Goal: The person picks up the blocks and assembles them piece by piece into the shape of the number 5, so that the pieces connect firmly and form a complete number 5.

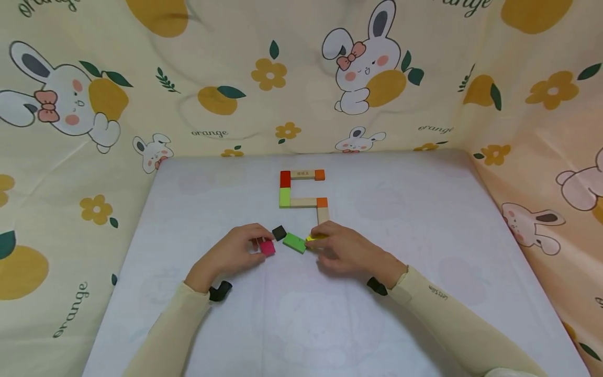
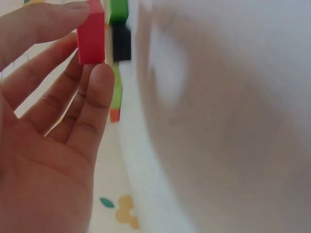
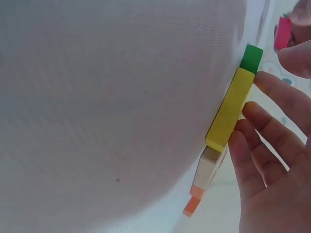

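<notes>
My left hand (image 1: pixel 235 251) pinches a pink block (image 1: pixel 267 248) between thumb and fingertips, seen close up in the left wrist view. Beside it on the table lie a small black block (image 1: pixel 279 232) and a green block (image 1: pixel 294 243), which is set at a slant. With its fingers fairly straight, my right hand (image 1: pixel 347 249) touches the long side of a yellow block (image 3: pixel 230 109); the thumb stands apart from it. One end of the yellow block meets the green one, and the other is by a plain wooden block (image 1: pixel 323 215). In the head view my right fingers hide much of the yellow block.
Farther back, a bent line of blocks lies on the white table (image 1: pixel 405 209): orange (image 1: pixel 320 175), wooden (image 1: pixel 301 175), red (image 1: pixel 285 179), lime green (image 1: pixel 285 198), wooden (image 1: pixel 303 202) and another orange (image 1: pixel 322 202). A printed cloth (image 1: pixel 301 110) rises behind the table and at its sides.
</notes>
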The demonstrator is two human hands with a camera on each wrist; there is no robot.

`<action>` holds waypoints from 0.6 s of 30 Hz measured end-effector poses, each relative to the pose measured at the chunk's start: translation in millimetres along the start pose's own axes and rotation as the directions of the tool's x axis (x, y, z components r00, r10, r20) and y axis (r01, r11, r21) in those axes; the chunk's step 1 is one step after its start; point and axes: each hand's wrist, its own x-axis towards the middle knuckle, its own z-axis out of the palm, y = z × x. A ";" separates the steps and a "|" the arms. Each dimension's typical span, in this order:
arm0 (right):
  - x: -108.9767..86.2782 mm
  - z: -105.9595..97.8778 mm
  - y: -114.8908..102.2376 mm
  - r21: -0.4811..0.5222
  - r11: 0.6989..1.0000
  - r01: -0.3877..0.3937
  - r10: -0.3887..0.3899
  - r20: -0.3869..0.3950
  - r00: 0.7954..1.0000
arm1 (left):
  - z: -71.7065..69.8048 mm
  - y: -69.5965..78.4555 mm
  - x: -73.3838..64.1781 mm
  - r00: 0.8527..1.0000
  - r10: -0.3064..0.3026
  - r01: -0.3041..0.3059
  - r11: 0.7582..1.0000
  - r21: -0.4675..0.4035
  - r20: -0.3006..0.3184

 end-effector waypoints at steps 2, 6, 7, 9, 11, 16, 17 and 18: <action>-1.0 -0.1 0.1 0.003 1.000 -0.007 0.007 0.003 1.000 | -9.1 -2.6 5.0 1.000 0.005 -0.005 1.000 -0.007 -0.014; -2.8 1.3 1.0 0.016 1.000 -0.005 0.005 -0.001 1.000 | -23.4 -7.6 16.6 0.999 0.008 -0.009 1.000 -0.028 -0.033; -3.2 1.6 1.1 0.018 1.000 -0.001 0.001 -0.005 1.000 | -25.7 -9.3 19.9 0.999 0.012 -0.013 0.999 -0.033 -0.035; -3.3 2.4 1.5 0.016 1.000 0.001 -0.001 -0.008 1.000 | -28.9 -11.7 26.4 0.999 0.020 -0.022 0.999 -0.042 -0.037; -2.9 2.8 1.3 0.015 1.000 0.001 -0.001 -0.007 1.000 | -30.4 -15.0 33.0 0.999 0.032 -0.034 0.998 -0.050 -0.036; -2.0 2.1 0.5 0.013 1.000 -0.008 0.008 0.001 1.000 | -31.8 -22.7 47.8 1.000 0.017 -0.017 0.999 -0.045 -0.010; -1.9 1.8 0.5 0.008 1.000 -0.007 0.007 0.000 1.000 | -32.2 -23.9 50.6 1.000 0.006 -0.006 0.999 -0.043 -0.002; -1.8 1.3 0.2 0.005 1.000 -0.006 0.006 -0.001 1.000 | -32.8 -24.3 53.3 1.000 -0.007 0.007 0.999 -0.040 0.005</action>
